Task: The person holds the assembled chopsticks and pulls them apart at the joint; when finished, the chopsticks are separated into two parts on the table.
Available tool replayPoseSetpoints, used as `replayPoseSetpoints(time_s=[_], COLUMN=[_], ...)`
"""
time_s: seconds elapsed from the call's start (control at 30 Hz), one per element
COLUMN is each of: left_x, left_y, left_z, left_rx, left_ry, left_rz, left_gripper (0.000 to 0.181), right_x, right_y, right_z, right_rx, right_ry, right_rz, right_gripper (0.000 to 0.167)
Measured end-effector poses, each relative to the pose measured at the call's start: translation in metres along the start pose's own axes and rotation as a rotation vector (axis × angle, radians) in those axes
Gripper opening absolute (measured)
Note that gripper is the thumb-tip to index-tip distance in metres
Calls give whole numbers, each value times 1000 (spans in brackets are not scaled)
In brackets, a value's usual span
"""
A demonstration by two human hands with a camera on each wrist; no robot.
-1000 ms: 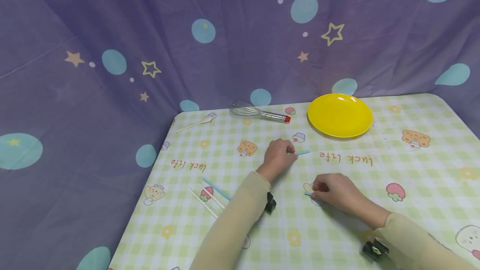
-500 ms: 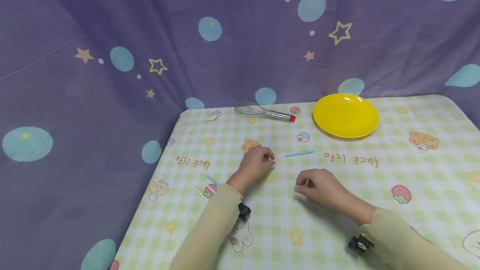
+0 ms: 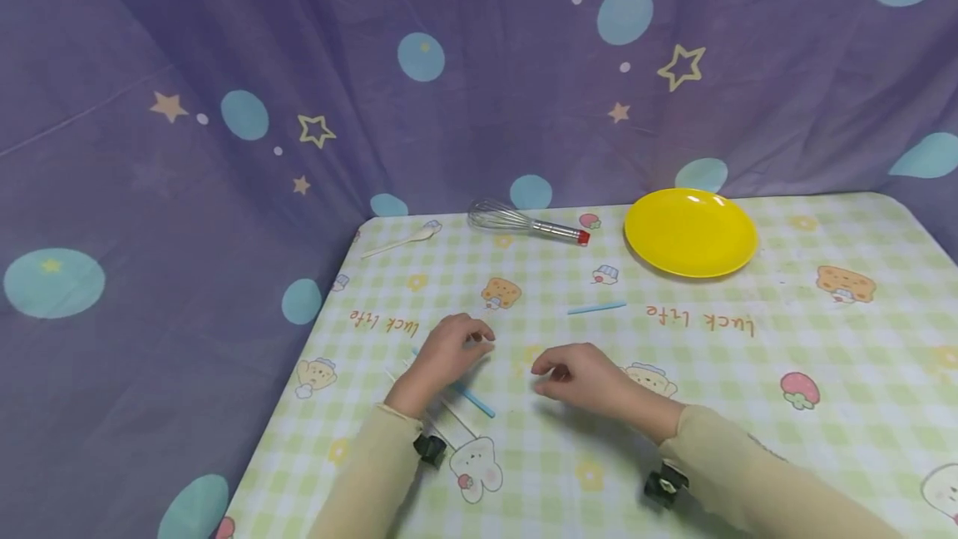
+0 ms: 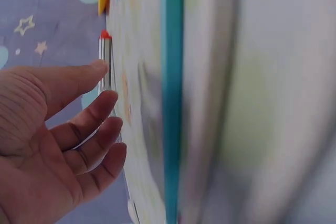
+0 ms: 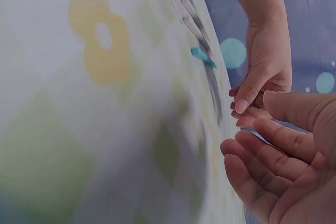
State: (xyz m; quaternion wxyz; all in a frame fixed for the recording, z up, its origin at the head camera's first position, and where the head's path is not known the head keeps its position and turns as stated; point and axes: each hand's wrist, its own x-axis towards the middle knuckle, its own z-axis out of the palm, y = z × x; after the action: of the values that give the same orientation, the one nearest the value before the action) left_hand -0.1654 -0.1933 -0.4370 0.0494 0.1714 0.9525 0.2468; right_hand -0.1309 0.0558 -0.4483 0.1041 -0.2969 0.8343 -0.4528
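Note:
My left hand point(image 3: 447, 354) hovers over a slim chopstick-like blue stick point(image 3: 481, 405) and two thin white sticks point(image 3: 459, 417) on the cloth. Its fingers are loosely bent and hold nothing, and the left wrist view shows thumb and fingertips apart beside the blue stick point(image 4: 172, 98). To its right is my right hand point(image 3: 584, 377), above the table with thumb and fingers apart and nothing between them. A separate light blue stick point(image 3: 596, 307) lies farther back. Part of each white stick is hidden under the left hand and wrist.
At the back edge lie a wire whisk point(image 3: 530, 223) with a red handle end and a pale spoon point(image 3: 404, 241). A yellow plate point(image 3: 690, 233) stands at back right. A checked cloth point(image 3: 718, 472) covers the table, with a purple curtain point(image 3: 464, 131) behind.
My left hand has let go of the farther blue stick, which stays on the cloth, and moved left and nearer, over the other sticks. The right hand has shifted left.

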Motion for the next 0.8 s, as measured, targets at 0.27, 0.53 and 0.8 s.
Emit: replayPoseSetpoints(time_s=[0.27,0.53,0.8], left_x=[-23,-38,-37], left_y=[-22,-37,-39], left_z=[-13,-19,-18], left_rx=[57,151,167], left_ry=[-2,-31,-27], left_rz=[-48,-34,-26], left_gripper=[17,20,19], right_x=[12,24,29], right_y=[-9,-15,-19], right_z=[23,43,58], right_rx=[35,-6,-83], right_ry=[-82,-124,-117], right_rz=[5,27,33], right_gripper=[20,23,17])
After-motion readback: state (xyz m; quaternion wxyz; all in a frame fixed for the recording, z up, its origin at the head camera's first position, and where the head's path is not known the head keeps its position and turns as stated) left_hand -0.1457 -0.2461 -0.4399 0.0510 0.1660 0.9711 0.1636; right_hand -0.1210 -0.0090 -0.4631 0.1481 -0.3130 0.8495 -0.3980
